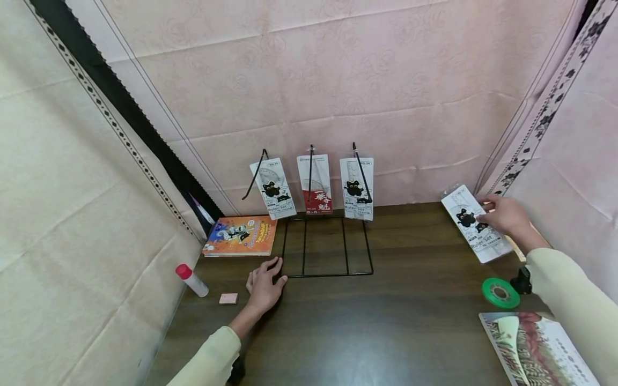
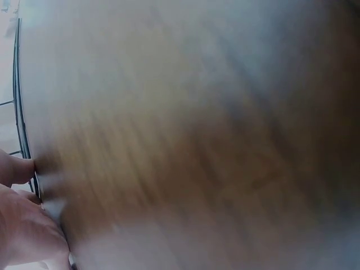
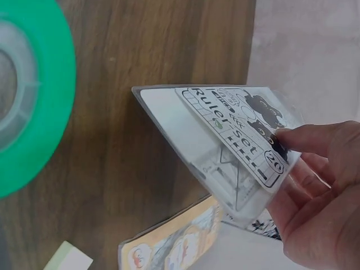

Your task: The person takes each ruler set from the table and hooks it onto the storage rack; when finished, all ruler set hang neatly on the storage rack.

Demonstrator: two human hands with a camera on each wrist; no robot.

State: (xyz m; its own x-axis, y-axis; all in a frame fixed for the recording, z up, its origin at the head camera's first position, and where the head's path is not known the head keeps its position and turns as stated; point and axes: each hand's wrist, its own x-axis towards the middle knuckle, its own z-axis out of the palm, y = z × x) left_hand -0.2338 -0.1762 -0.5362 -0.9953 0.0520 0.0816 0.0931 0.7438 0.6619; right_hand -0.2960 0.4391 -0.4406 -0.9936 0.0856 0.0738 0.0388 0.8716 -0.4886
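Observation:
My right hand (image 1: 507, 217) holds a packaged ruler set (image 3: 236, 140) by its edge, thumb on the printed front and fingers behind. The pack (image 1: 470, 222) has black cat drawings and a clear sleeve, and is tilted above the table's right side. My left hand (image 1: 264, 284) grips the front left corner of a black wire display rack (image 1: 325, 275), thumb and forefinger at the wire. In the left wrist view, fingers (image 2: 17, 169) show beside the wire at the left edge. Three packs hang from the rack's hooks: a left one (image 1: 272, 187), a red-and-white middle one (image 1: 315, 185) and a right one (image 1: 357, 187).
An orange book (image 1: 241, 236) lies left of the rack. A red-capped glue stick (image 1: 193, 280) and pink eraser (image 1: 228, 298) are nearer. On the right are green tape (image 1: 500, 292), a picture-covered book (image 1: 536, 348) and an orange-edged pack (image 3: 169, 239). Cloth walls (image 1: 314, 80) surround the table.

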